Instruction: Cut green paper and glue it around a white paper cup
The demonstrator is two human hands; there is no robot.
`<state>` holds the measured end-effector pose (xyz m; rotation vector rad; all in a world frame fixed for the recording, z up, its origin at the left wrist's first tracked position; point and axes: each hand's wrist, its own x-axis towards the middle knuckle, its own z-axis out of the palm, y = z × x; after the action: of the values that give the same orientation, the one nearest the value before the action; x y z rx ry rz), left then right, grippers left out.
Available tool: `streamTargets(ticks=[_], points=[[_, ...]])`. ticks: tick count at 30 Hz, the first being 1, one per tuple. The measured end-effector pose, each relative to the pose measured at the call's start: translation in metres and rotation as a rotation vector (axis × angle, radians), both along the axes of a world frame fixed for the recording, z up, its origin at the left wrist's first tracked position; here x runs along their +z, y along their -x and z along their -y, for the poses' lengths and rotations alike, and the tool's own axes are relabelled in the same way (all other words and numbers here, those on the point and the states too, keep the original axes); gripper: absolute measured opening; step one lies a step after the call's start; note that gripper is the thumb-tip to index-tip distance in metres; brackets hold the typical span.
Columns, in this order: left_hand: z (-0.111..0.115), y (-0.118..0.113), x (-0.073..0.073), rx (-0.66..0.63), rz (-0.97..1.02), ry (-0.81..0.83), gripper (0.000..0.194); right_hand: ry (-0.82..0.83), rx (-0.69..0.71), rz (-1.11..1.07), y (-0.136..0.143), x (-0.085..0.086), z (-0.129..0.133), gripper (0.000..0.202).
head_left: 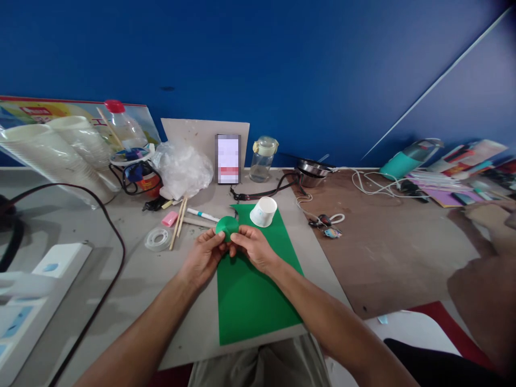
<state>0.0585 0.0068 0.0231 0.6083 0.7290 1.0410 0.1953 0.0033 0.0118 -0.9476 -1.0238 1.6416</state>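
Note:
A small round green paper piece [227, 227] is pinched between both hands over the desk. My left hand [205, 255] holds its lower left edge, and my right hand [253, 246] grips the lower right edge, thumbs on top. Below them lies a large green sheet [258, 301] with a cut-out at its top left. On the sheet's upper part a white paper cup [263, 212] rests beyond my right hand. A marker [203, 215] and wooden sticks [178, 223] lie left of the green disc, beside a tape roll [157, 239] and a pink object [170, 219].
A phone [228, 159] leans upright at the back, with a glass jar [264, 159] to its right. Plastic-wrapped cups [56, 156] and a crumpled bag [183, 169] stand at the left. Keys [326, 224] lie on the brown table [363, 258]; another person's arm [484, 279] shows at far right.

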Motion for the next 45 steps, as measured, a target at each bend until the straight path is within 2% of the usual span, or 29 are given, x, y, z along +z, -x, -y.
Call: streamTargets(ticks=[7,13,17,22,28,45], points=[[-0.0023,0.0016,-0.0021,0.061,0.029,0.042,0.016,0.067,0.015,-0.078,-0.0043,0.0046,0.0002,0.034],[-0.0003,0.0,0.0004,0.056,-0.013,0.012,0.02,0.022,0.01,-0.038,-0.0009,0.0016,-0.0007,0.029],[0.0012,-0.0025,0.0023,0.031,-0.056,-0.025,0.021,-0.003,-0.046,0.036,0.0018,-0.0007,-0.0015,0.021],[0.0004,-0.0025,0.001,0.061,-0.056,0.018,0.02,-0.048,-0.079,0.121,0.0014,0.0,-0.0006,0.012],[-0.0007,0.0001,0.0001,0.083,-0.016,0.061,0.02,-0.087,-0.098,0.164,-0.0011,0.001,0.0004,0.014],[-0.0007,0.0018,-0.0052,0.019,-0.006,0.036,0.015,-0.014,-0.116,0.07,-0.0015,-0.0011,-0.0016,0.02]])
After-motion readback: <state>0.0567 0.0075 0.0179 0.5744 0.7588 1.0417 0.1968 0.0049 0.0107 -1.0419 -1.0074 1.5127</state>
